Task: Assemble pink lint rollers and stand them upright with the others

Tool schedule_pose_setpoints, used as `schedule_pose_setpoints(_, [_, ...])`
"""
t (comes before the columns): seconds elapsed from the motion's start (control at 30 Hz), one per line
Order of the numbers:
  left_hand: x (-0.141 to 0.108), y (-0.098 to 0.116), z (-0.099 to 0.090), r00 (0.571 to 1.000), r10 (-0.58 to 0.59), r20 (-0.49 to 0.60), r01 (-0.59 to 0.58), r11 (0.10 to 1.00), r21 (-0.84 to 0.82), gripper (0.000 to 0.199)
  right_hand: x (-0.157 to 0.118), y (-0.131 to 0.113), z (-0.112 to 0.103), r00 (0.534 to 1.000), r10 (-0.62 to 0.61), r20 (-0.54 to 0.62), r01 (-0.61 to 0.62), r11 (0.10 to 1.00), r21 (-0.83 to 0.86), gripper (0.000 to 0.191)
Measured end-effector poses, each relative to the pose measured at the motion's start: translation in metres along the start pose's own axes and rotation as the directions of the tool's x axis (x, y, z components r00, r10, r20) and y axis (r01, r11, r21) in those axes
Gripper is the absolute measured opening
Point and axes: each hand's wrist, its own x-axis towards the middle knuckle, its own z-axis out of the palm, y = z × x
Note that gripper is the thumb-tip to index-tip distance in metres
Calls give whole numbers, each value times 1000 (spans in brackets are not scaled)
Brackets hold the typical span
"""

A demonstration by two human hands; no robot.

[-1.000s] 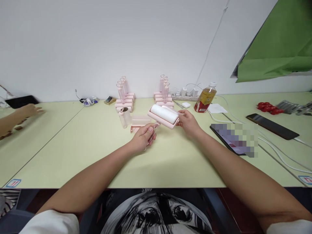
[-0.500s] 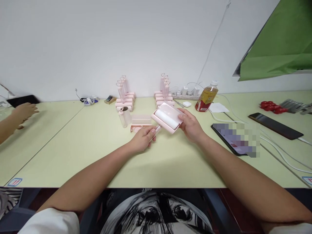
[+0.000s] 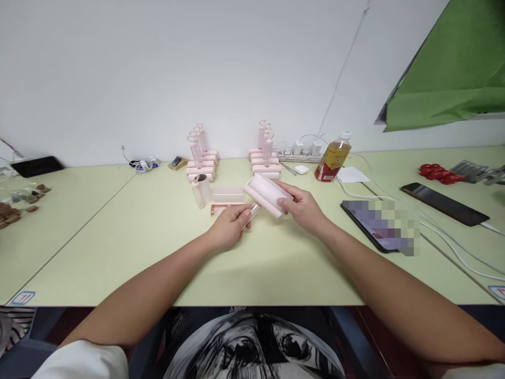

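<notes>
A pink lint roller [image 3: 269,192] is held tilted above the table between my two hands. My left hand [image 3: 231,226] is closed round its clear handle. On its cover, at the right end of the head, my right hand [image 3: 303,209] is gripping with the thumb on top. The cover lies over the roll, so the white sheet is hidden. Just beyond my left hand stand a paper roll [image 3: 203,185] and a clear handle piece [image 3: 198,193]. A pale pink cover piece [image 3: 228,195] and a pink part [image 3: 216,210] lie beside them, the latter partly behind my left hand.
Lint rollers stand in two rows, left [image 3: 201,163] and right [image 3: 266,161], near the wall. Rightward are a drink bottle [image 3: 333,159], a power strip [image 3: 300,157], two phones [image 3: 374,226], white cables and red-handled tools [image 3: 441,173]. Brown pieces [image 3: 10,215] lie far left.
My right hand has swung the roller's cover down over the white roll. My left hand stays on the handle. Another person's hand at the far left has left the view.
</notes>
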Motion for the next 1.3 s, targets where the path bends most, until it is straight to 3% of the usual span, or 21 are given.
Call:
schedule_pose_setpoints(0.13, [-1, 1, 0, 1000, 14, 13, -14, 1000, 2, 39, -1, 0, 0, 997, 39, 72, -41, 999, 22, 49])
schedule_pose_setpoints(0.27, [1, 3, 1, 998, -54, 12, 55, 998, -41, 38, -1, 2, 2, 981, 89, 174, -106, 990, 89, 49])
schedule_pose_setpoints(0.4, [1, 14, -5, 985, -166, -35, 155, 964, -218, 46, -1, 5, 7, 976, 173, 133, -201, 951, 236, 46])
schedule_pose_setpoints(0.47, [-2, 20, -12, 993, -116, -29, 101, 940, -327, 53, 0, 5, 9, 964, 248, 98, -266, 911, 314, 33])
schedule_pose_setpoints(0.57, [-8, 28, -23, 995, 94, -16, -94, 929, -359, 48, 2, 6, 10, 934, 345, 98, -352, 833, 427, 17])
schedule_pose_setpoints(0.73, [-6, 38, -26, 946, 232, -225, -273, 946, -173, 37, 2, 4, 10, 885, 405, 229, -463, 721, 516, 47])
schedule_pose_setpoints(0.83, [16, 51, -35, 893, 271, -360, -340, 930, -143, 38, 1, 1, 11, 889, 386, 245, -456, 709, 539, 58])
schedule_pose_setpoints(0.9, [38, 62, -48, 879, 285, -383, -348, 931, -107, 40, 0, 0, 12, 894, 400, 203, -442, 712, 545, 54])
schedule_pose_setpoints(1.1, [121, 88, -102, 877, 203, -436, -124, 972, 201, 33, -4, 8, 21, 887, 437, 151, -460, 801, 382, 31])
schedule_pose_setpoints(1.3, [201, 71, -135, 831, 100, -548, 45, 968, 246, 43, -7, 14, 29, 905, 379, 193, -420, 868, 263, 28])
